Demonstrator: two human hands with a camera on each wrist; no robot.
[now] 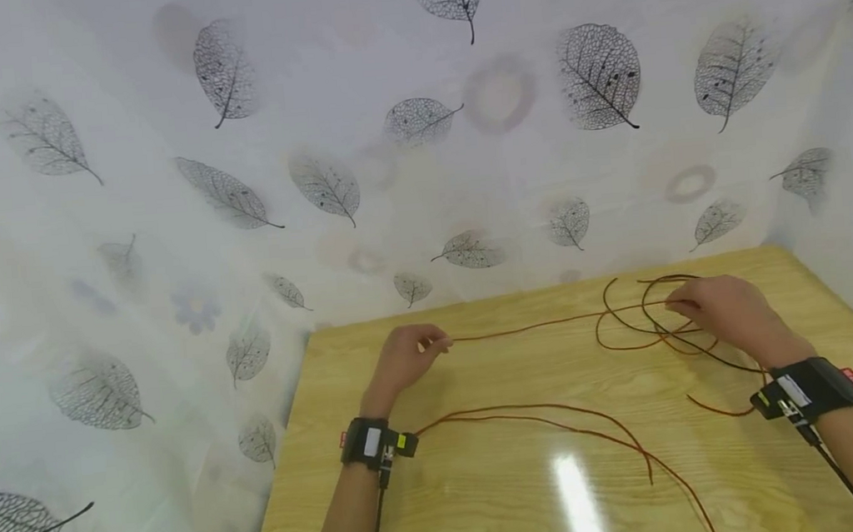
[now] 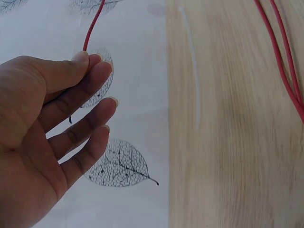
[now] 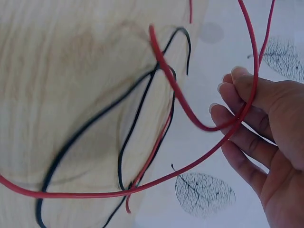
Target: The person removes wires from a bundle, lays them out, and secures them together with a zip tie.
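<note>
A thin red wire runs nearly straight over the far part of the tabletop, between both hands. The left hand pinches its end between thumb and index finger, the other fingers slightly bent and spread. The right hand pinches it too, beside loops of black wire tangled with red. Two red strands curve across nearer the person. Behind, a pale leaf-printed sheet hangs.
</note>
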